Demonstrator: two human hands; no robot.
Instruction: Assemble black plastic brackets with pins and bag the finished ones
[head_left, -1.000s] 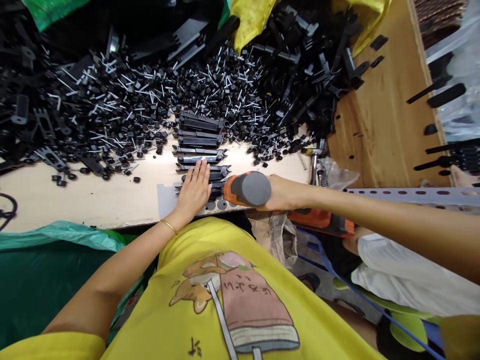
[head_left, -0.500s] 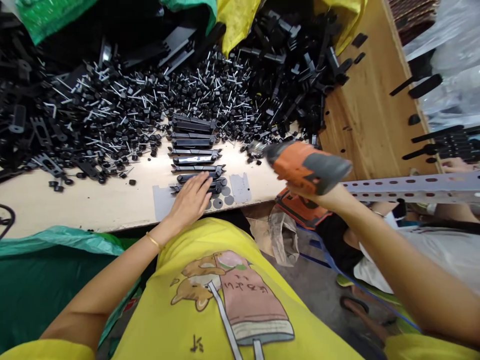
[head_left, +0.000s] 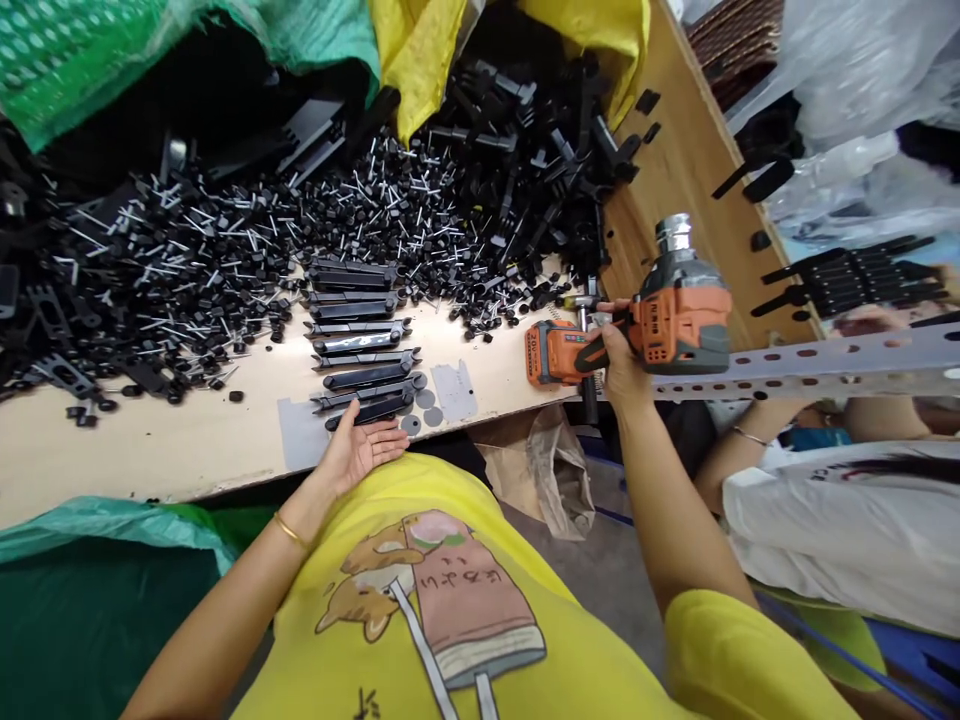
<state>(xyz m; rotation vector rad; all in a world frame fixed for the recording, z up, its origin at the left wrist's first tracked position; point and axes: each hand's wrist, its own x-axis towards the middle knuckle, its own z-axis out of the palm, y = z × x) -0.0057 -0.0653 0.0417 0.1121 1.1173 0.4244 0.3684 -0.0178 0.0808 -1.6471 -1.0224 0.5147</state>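
Note:
My right hand (head_left: 616,352) grips the handle of an orange and grey cordless driver (head_left: 660,310), held at the right end of the workbench with its silver nose pointing up and away. My left hand (head_left: 362,447) lies palm up and open at the bench's near edge, just below a row of black plastic arms (head_left: 360,335) laid side by side on the light board (head_left: 187,440). The hand touches none of them.
A big heap of small black pieces with metal pins (head_left: 247,240) covers the back of the bench, with larger black parts (head_left: 540,150) to the right. A perforated grey metal rail (head_left: 810,365) runs right. Another person in white (head_left: 825,520) sits to my right. Green sacking (head_left: 90,590) lies at left.
My right hand swung the driver away from the row to the right end of the bench. My left hand left the black arms, drew back to the edge and turned palm up.

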